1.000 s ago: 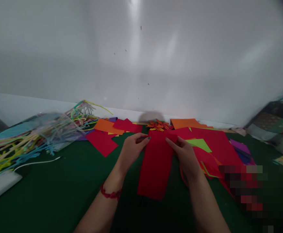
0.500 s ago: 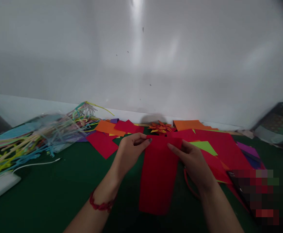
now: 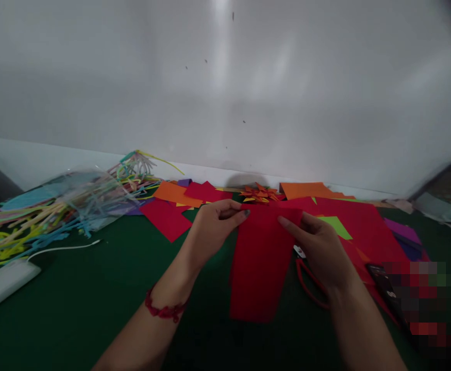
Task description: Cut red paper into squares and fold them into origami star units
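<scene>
A long strip of red paper [image 3: 262, 268] hangs down between my hands above the green table. My left hand [image 3: 217, 229] pinches its upper left corner between thumb and fingers. At the upper right corner my right hand [image 3: 320, 247] grips the same sheet, its thumb on the near face and the other fingers behind. Under my right hand lies a pair of scissors [image 3: 312, 288] with red handles, partly covered by the hand and the paper.
Several pipe cleaners [image 3: 55, 216] in many colours lie at the left, beside a white power bank [image 3: 9, 283] with a cable. Red paper sheets [image 3: 356, 221] and a phone [image 3: 387, 288] are at the right. Orange cut pieces [image 3: 260, 193] sit at the back near the white wall.
The view has tilted down slightly. Both hands still hold the red paper, now a little farther right in view, and more of the scissors shows beside it.
</scene>
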{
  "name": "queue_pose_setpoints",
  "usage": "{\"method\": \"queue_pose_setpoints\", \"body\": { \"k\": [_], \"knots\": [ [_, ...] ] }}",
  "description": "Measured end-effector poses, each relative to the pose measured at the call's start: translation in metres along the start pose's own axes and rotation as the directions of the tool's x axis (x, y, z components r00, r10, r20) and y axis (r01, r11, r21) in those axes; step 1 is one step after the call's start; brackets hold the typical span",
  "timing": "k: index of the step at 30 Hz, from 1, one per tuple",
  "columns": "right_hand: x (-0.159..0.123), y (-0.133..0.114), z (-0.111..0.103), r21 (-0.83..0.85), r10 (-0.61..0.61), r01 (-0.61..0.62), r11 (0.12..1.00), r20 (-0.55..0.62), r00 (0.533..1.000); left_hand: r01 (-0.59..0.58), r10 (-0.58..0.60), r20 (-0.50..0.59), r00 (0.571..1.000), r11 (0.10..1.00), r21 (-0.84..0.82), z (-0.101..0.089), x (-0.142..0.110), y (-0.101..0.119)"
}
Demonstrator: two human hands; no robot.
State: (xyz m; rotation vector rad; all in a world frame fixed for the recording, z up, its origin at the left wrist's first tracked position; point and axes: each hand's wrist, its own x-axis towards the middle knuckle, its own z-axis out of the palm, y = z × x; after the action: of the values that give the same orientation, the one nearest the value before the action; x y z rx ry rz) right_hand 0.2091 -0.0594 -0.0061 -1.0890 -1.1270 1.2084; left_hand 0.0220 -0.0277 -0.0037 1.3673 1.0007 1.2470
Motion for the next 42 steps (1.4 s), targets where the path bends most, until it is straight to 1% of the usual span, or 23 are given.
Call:
{"method": "queue_pose_setpoints", "body": {
  "k": [5,12,16,22,25,29,42],
  "knots": [
    [-0.004,-0.005,0.003,-0.029,0.012,-0.012,1.000,-0.006,1.000,0.039,-0.039,0.029,0.999,0.999,-0.027,-0.001,-0.001,0.004],
    [-0.008,-0.009,0.004,0.015,0.015,-0.015,1.000,-0.024,1.000,0.060,-0.058,0.035,0.998,0.996,-0.065,0.000,-0.003,0.008],
    [-0.009,-0.011,0.005,0.019,0.021,-0.021,1.000,-0.006,1.000,0.077,-0.074,0.047,0.996,0.995,-0.067,-0.001,-0.004,0.009],
    [-0.011,-0.011,0.004,-0.014,0.003,-0.004,1.000,-0.039,0.999,0.058,-0.056,0.043,0.997,0.997,-0.044,-0.002,-0.006,0.011],
    [-0.011,-0.011,0.004,-0.010,-0.001,0.001,1.000,-0.034,0.999,0.043,-0.042,0.033,0.999,0.998,-0.037,-0.001,-0.007,0.011],
    [-0.012,-0.012,0.004,-0.032,-0.001,-0.001,0.999,-0.053,0.999,0.042,-0.040,0.045,0.998,0.998,-0.037,0.000,-0.007,0.011],
    [-0.012,-0.013,0.005,-0.011,0.003,-0.004,1.000,-0.060,0.998,0.014,-0.014,0.057,0.998,1.000,0.011,0.001,-0.008,0.013]
  ]
}}
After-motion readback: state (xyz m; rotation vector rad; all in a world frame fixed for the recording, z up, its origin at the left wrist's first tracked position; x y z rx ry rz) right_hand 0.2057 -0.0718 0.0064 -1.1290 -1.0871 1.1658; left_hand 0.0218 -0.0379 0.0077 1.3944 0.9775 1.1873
